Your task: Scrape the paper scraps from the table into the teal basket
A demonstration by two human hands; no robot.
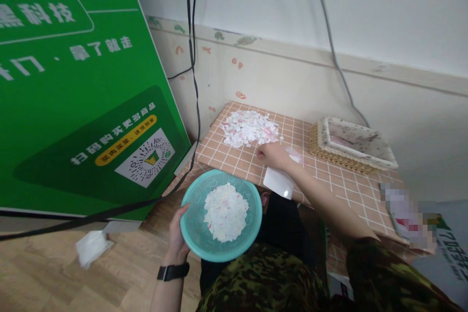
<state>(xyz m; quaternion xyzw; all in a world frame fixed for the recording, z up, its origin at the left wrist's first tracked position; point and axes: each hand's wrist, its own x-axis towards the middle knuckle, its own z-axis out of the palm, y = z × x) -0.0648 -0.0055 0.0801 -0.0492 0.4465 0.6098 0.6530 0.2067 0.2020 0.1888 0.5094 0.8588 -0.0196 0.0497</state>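
My left hand (178, 230) grips the rim of a round turquoise plastic colander (192, 204), held over my lap beside the table edge. White scraps of paper (226, 212), some with pink or red marks, lie heaped in the colander. On the checked tablecloth (226, 156) a second pile of paper scraps (248, 128) is spread near the wall. My right hand (272, 154) is curled at the near edge of that pile; whatever its fingers may hold is hidden. Under the right wrist, a white card-like piece (278, 183) sticks out past the table edge.
A wicker basket (343, 148) with a patterned cloth lining stands at the right against the wall. At left rises a green panel (73, 107) with white lettering. A black strap (197, 107) hangs down across it. A white plastic bag (93, 247) lies on the wooden floor.
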